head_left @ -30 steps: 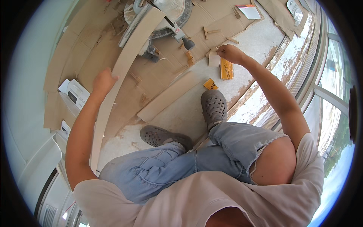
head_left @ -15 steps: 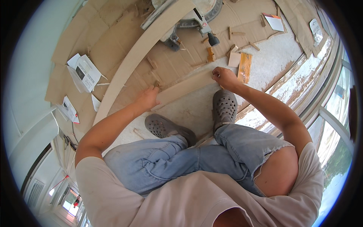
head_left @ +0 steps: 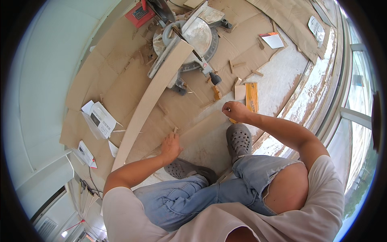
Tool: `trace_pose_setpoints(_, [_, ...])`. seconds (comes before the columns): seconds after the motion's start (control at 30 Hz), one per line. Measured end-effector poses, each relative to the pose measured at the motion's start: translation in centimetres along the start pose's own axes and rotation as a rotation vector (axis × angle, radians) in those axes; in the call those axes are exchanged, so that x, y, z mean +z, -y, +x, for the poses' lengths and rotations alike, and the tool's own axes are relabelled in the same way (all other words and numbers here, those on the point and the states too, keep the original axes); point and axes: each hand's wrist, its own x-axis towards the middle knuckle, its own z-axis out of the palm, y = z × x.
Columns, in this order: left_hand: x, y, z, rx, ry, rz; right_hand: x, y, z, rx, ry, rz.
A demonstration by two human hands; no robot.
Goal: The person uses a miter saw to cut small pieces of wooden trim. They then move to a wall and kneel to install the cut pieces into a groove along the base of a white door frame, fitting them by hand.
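A short flat wooden board (head_left: 204, 126) lies crosswise on the floor in front of my shoes. My left hand (head_left: 172, 147) grips its left end, fingers over the far edge and thumb at the near edge. Just past those fingertips a small wood chip (head_left: 175, 129) shows. At the board's right end my right hand (head_left: 236, 111) is closed in a pinch, slightly above the wood. Something small and dark shows between its fingertips, too small to name. A long pale board (head_left: 151, 97) runs from beside my left arm up to the mitre saw (head_left: 197, 40).
Cardboard sheets (head_left: 96, 80) cover much of the floor. Wood offcuts (head_left: 240, 92) and an orange-yellow block (head_left: 252, 97) lie beyond my right hand. Torn white packaging (head_left: 100, 119) is at the left. A red case (head_left: 140, 14) stands behind the saw. A window frame (head_left: 354, 117) borders the right.
My view has shifted, so the saw shows more fully. My left hand has come nearer to my right hand along the board. The right hand remains pinched at the board's right end.
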Motion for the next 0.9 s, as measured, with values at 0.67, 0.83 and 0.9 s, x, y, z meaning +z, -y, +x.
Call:
trace_pose_setpoints(0.67, [-14.5,3.2,7.4,0.16,-0.327,-0.307,-7.1,-4.4,-0.3,0.171,-0.319,0.233])
trace_pose_setpoints(0.83, [-16.5,7.2,10.7,0.216,-0.497,-0.25,-7.1,-3.8,-0.2,0.183,-0.284,0.205])
trace_pose_setpoints(0.9, [-17.0,6.9,10.9,0.205,-0.397,-0.397,-7.2,-4.5,-0.4,0.19,-0.278,0.209])
